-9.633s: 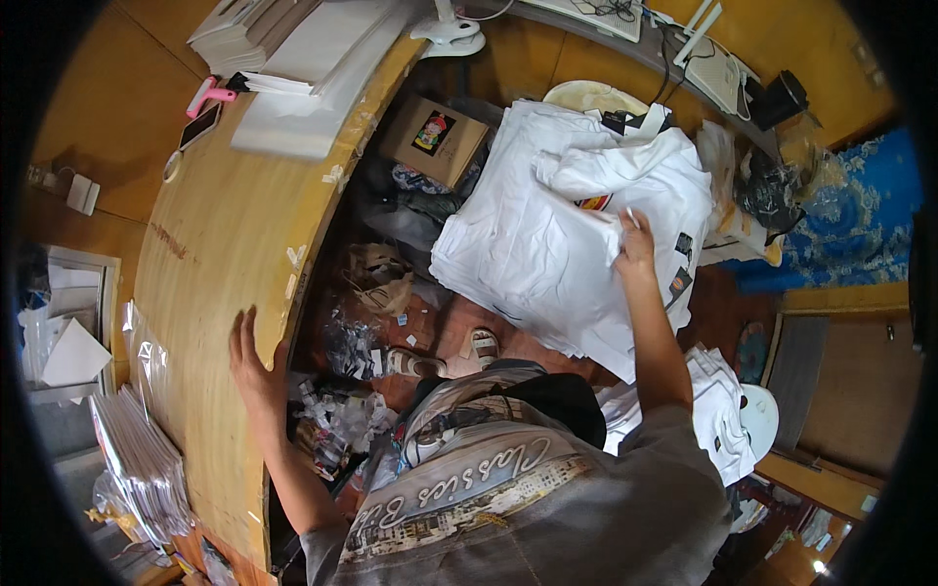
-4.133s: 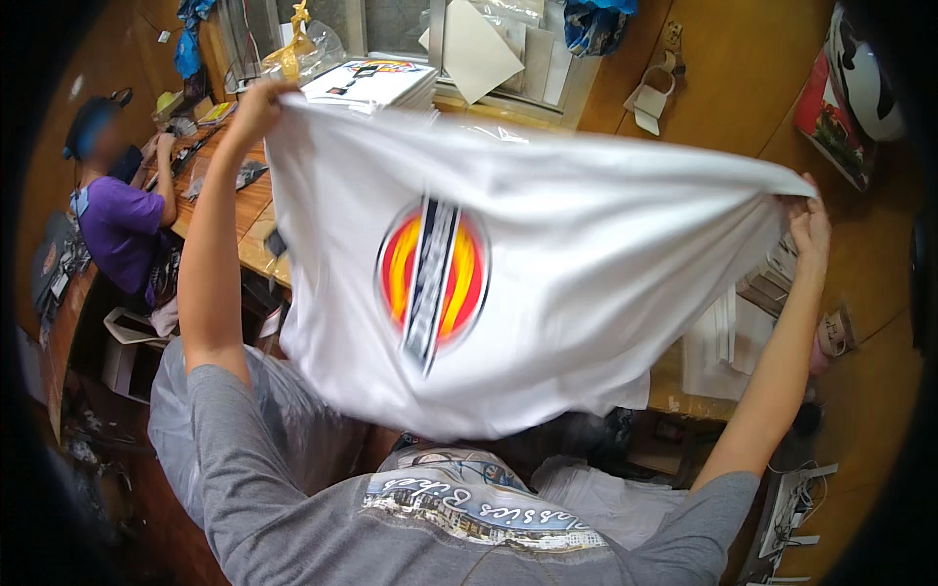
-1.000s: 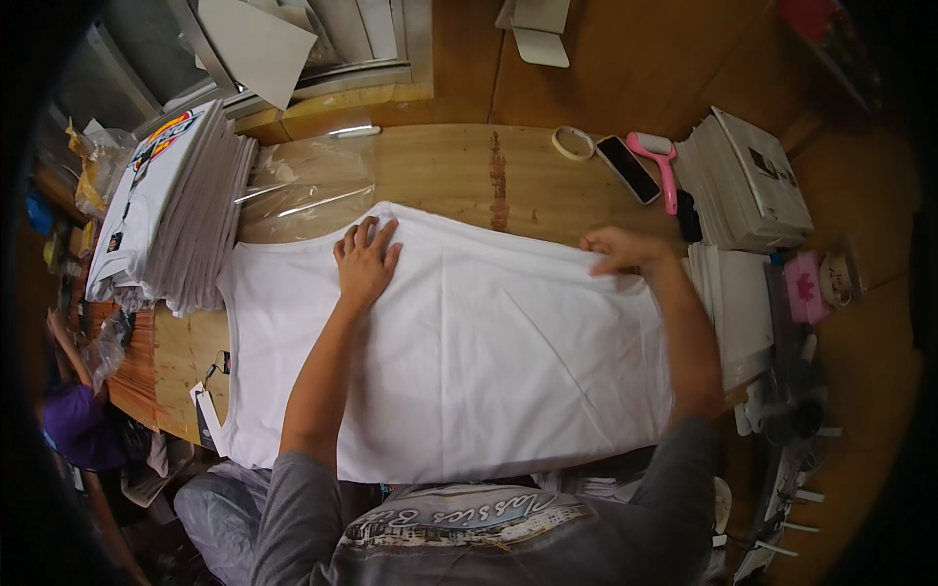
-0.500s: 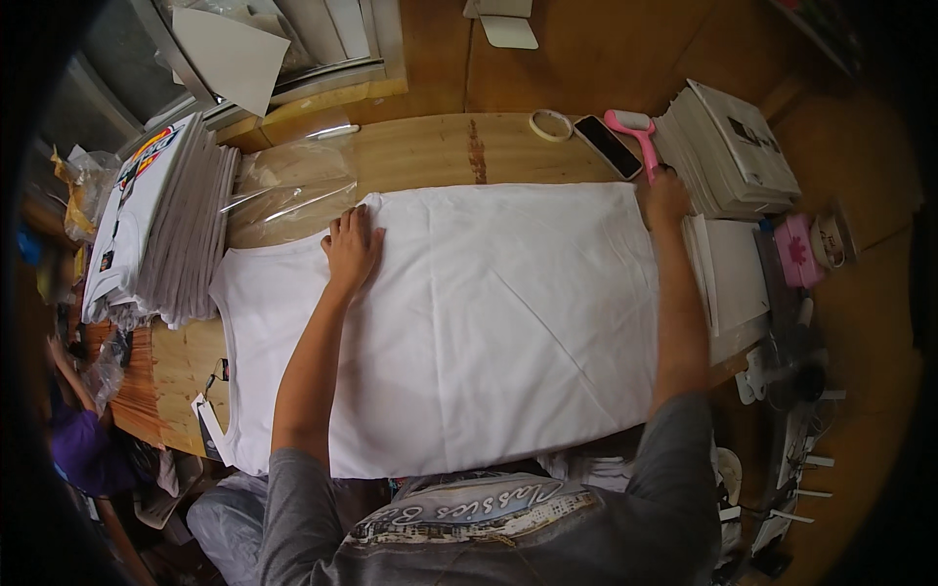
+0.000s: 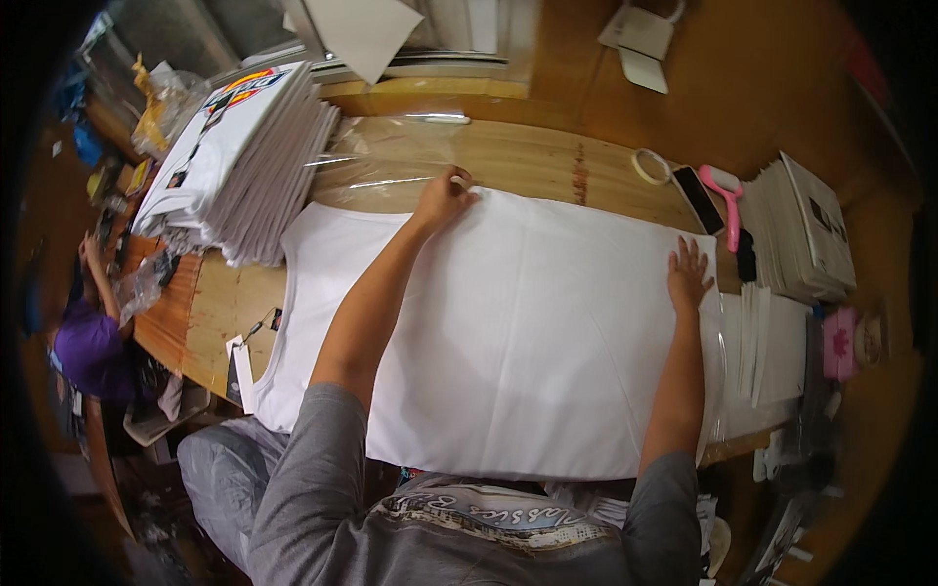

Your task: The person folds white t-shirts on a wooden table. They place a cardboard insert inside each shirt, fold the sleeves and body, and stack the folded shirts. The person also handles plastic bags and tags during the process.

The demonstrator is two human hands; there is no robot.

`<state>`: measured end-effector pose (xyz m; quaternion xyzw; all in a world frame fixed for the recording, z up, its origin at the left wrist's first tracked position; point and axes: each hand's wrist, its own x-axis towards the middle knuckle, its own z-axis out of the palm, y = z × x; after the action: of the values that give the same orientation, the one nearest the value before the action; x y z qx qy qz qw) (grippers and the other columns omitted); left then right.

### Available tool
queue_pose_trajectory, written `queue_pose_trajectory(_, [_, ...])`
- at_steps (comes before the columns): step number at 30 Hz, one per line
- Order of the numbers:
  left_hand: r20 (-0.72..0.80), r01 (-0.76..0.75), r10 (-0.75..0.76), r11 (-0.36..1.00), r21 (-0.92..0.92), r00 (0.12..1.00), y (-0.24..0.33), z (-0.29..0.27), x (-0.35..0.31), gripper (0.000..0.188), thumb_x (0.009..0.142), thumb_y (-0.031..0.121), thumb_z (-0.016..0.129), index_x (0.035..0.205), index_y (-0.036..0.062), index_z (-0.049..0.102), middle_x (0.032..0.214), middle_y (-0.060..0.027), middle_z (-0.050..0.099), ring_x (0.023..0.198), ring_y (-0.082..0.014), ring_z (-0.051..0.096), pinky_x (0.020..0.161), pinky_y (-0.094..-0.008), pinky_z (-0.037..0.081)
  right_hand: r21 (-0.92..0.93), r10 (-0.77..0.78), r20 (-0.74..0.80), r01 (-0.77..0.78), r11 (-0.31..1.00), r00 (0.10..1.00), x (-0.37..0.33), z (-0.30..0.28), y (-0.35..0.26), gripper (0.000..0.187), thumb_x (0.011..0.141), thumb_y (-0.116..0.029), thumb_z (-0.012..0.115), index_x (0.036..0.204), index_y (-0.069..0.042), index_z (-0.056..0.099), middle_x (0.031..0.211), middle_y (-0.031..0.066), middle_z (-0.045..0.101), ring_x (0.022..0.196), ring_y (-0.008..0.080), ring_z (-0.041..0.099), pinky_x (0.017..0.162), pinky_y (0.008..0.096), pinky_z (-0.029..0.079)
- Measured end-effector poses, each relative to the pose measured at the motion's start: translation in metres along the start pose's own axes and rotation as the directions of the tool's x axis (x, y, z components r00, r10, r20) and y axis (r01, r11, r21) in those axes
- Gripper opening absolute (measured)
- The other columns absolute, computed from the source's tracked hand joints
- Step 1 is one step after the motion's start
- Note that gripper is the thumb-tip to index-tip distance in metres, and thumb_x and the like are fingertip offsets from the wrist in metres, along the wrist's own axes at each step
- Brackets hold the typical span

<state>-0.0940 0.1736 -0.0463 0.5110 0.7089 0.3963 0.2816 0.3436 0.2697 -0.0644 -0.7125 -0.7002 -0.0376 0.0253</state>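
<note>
A white sleeveless top (image 5: 547, 332) lies flat across the table, its armhole and neck end to the left and a tag (image 5: 240, 376) hanging at the near left edge. At its far edge, beside the armhole, my left hand (image 5: 445, 202) has its fingers curled in a pinch on the fabric. My right hand (image 5: 690, 277) rests on the top's far right corner with fingers spread. Just beyond it lies a pink lint roller (image 5: 732, 210) with a black grip, next to a dark phone (image 5: 697, 202).
Folded white garments form a tall stack (image 5: 264, 166) at the left. Clear plastic (image 5: 386, 156) lies behind the top. Tape (image 5: 652, 166), another stack (image 5: 796, 230) and a pink box (image 5: 839, 344) sit at the right. Another person in purple (image 5: 95, 347) is far left.
My right hand has let go of the lint roller's grip and now lies spread on the top's corner. My left hand has gone from lying on the fabric to pinching its edge. The view has shifted.
</note>
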Motion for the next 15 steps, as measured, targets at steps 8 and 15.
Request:
queue_pose_trajectory(8, [0.489, -0.381, 0.087, 0.747, 0.545, 0.868, -0.019, -0.113, -0.04, 0.05, 0.055, 0.041, 0.072, 0.09, 0.0068, 0.062, 0.086, -0.009, 0.059, 0.099, -0.0252, 0.048, 0.082, -0.0435, 0.033, -0.005, 0.03, 0.042, -0.03, 1.0, 0.999, -0.002, -0.006, 0.001, 0.043, 0.087, -0.043, 0.026, 0.129, -0.035, 0.021, 0.138, -0.0049, 0.015, 0.126, 0.0263, 0.014, 0.094, 0.0598, 0.014])
queue_pose_trajectory(15, [0.372, -0.135, -0.38, 0.524, 0.841, 0.847, -0.031, -0.185, -0.041, 0.052, 0.055, 0.047, 0.069, 0.093, 0.0113, 0.063, 0.091, -0.0087, 0.059, 0.103, -0.0252, 0.046, 0.087, -0.0511, 0.026, -0.013, 0.023, 0.058, -0.022, 1.0, 0.998, 0.001, -0.004, 0.0, 0.044, 0.087, -0.043, 0.027, 0.129, -0.036, 0.02, 0.138, -0.0049, 0.015, 0.126, 0.0257, 0.014, 0.094, 0.0596, 0.014])
